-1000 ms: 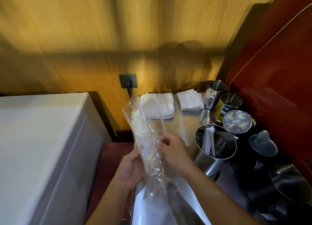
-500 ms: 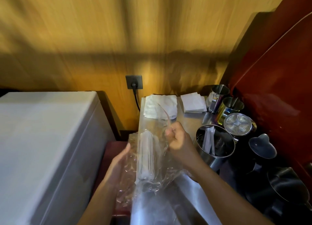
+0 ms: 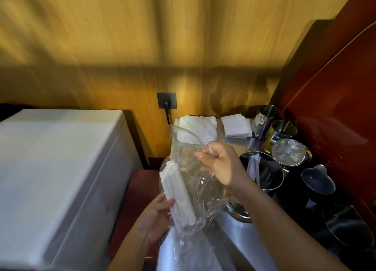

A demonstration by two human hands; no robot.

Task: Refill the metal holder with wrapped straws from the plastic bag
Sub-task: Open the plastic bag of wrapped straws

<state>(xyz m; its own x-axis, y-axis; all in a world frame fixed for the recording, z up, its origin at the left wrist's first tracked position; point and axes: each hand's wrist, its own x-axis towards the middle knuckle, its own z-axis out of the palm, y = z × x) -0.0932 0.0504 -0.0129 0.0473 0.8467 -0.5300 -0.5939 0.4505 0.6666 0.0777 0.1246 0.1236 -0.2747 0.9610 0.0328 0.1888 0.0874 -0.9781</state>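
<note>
A clear plastic bag [image 3: 200, 191] hangs over the front of the steel counter, with a bundle of white wrapped straws [image 3: 179, 193] inside it. My left hand [image 3: 155, 215] cups the bag and the bundle from below on the left. My right hand [image 3: 218, 163] is closed on the bag's upper edge and a thin band that curves up to the left. Just right of that hand stands the round metal holder [image 3: 272, 177], with a few wrapped straws [image 3: 253, 166] leaning inside.
Two stacks of white napkins [image 3: 196, 130] [image 3: 236, 126] lie at the back of the steel counter [image 3: 240, 242]. Several metal jugs and lidded pots [image 3: 289, 151] crowd the right side beside a red wall. A white chest cabinet [image 3: 57, 169] stands left, and a wall socket [image 3: 166, 100] sits behind.
The bag has opened wider and the straw bundle has tilted. My right hand rose with the bag's edge, and my left hand moved down under the bundle.
</note>
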